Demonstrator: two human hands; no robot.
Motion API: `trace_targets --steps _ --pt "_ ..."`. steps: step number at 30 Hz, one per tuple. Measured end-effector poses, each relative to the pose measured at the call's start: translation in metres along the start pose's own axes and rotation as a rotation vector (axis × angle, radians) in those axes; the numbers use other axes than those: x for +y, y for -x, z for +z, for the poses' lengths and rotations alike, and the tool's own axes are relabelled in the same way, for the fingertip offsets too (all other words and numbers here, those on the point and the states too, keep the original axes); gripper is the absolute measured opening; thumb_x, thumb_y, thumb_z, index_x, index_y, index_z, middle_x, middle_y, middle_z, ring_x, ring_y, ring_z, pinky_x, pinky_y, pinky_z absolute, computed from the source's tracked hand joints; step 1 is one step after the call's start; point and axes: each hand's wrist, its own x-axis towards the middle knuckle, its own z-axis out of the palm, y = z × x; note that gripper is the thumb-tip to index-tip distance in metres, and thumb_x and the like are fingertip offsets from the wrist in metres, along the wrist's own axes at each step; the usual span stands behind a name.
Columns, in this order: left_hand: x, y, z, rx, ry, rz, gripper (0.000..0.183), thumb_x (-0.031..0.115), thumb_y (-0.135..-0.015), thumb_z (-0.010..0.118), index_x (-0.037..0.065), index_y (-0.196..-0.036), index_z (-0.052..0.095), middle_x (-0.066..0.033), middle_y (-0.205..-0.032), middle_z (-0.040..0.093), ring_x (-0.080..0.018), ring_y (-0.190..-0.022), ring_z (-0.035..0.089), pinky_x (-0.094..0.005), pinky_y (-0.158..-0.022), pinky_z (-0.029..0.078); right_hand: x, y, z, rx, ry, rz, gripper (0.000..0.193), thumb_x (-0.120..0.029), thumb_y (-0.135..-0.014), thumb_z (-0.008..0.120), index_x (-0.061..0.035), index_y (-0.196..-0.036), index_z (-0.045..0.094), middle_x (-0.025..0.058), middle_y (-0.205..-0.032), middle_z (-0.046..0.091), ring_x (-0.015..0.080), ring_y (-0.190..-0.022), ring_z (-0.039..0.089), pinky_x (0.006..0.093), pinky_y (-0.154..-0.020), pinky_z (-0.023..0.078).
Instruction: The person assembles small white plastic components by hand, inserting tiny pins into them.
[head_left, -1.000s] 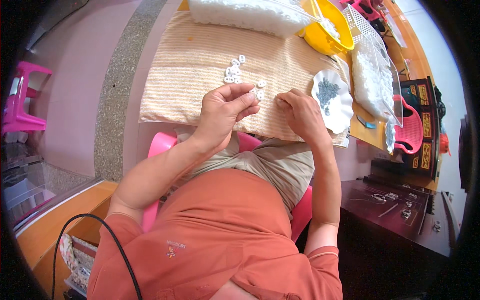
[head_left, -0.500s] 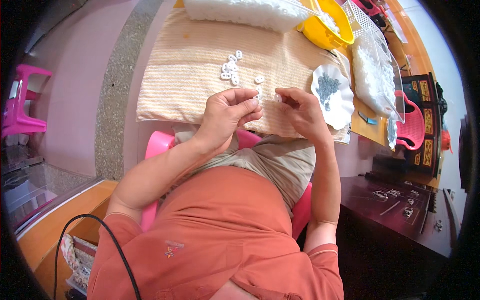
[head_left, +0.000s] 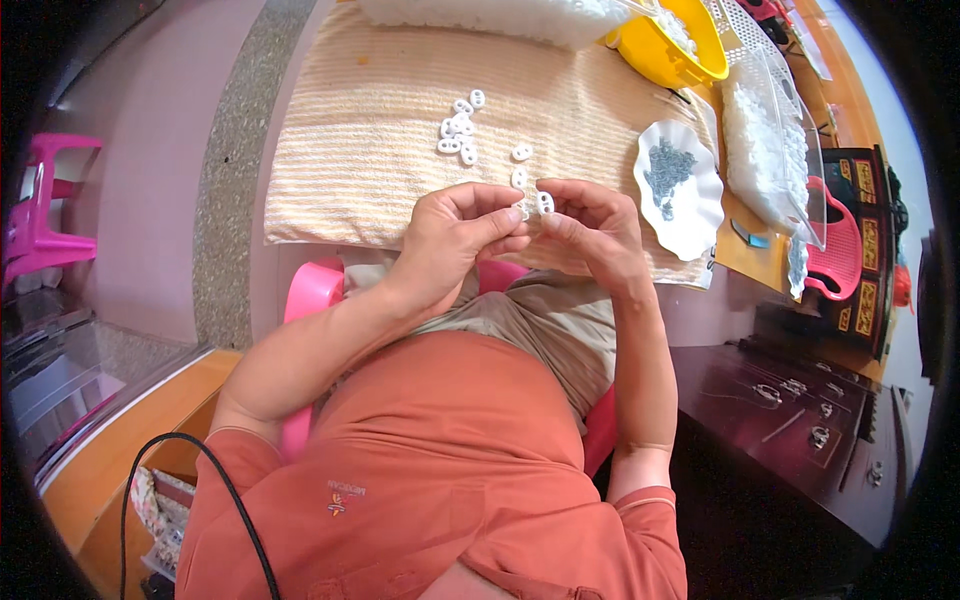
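Observation:
My right hand [head_left: 600, 225] is closed in a pinch on a small white oval piece with two holes [head_left: 545, 202]. Close beside it, my left hand [head_left: 460, 225] pinches a tiny pale part [head_left: 523, 209], too small to name. Just beyond my fingertips, one white oval piece [head_left: 519, 178] and another [head_left: 522, 152] lie on the striped towel [head_left: 350, 150]. A loose group of similar white ovals [head_left: 458, 127] rests farther off to the left. Right of my right hand, a white wavy-edged plate [head_left: 692, 235] carries a heap of small dark grey bits [head_left: 670, 178].
At the far side stand a clear bin of white pieces [head_left: 500, 20] and a yellow bowl [head_left: 655, 60]. Another clear bin [head_left: 765, 150] is at the right, near a blue-and-black tool [head_left: 750, 236]. A dark table [head_left: 790, 420] holds metal parts; a pink stool [head_left: 50, 210] stands left.
My right hand has come left toward my left hand, bringing the white oval piece up to its fingertips. The view has shifted slightly.

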Motion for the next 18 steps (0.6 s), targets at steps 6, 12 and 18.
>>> trace_targets --steps 6,12,18 --pt "0.0005 -0.0003 0.0002 -0.002 0.006 -0.012 0.018 0.003 -0.089 0.06 -0.003 -0.105 0.061 -0.0089 -0.092 0.065 -0.0139 -0.079 0.065 -0.0258 -0.075 0.057 0.0017 0.0007 -0.0002 0.006 0.009 0.028 0.032 -0.001 -0.085 0.065 0.0057 -0.116 0.059 0.0071 -0.095 0.066 0.0116 -0.085 0.062 0.024 -0.076 0.051" --pt "0.0021 -0.0005 -0.0016 0.001 0.011 -0.015 0.017 0.003 -0.088 0.061 -0.002 -0.104 0.061 -0.009 -0.092 0.066 -0.0136 -0.078 0.066 -0.0258 -0.074 0.057 0.0001 -0.0009 0.0028 0.01 -0.028 0.053 0.033 -0.002 -0.085 0.065 0.0054 -0.117 0.058 0.008 -0.096 0.066 0.0124 -0.087 0.063 0.0245 -0.077 0.052" --pt "0.0019 -0.0016 0.0015 0.0 0.022 -0.026 0.017 0.001 -0.087 0.063 -0.003 -0.103 0.061 -0.009 -0.09 0.066 -0.0122 -0.076 0.064 -0.0248 -0.071 0.056 0.0027 0.0 -0.0026 -0.012 -0.029 0.035 0.033 -0.001 -0.086 0.064 0.0056 -0.117 0.058 0.0096 -0.099 0.066 0.0136 -0.088 0.063 0.025 -0.078 0.052"
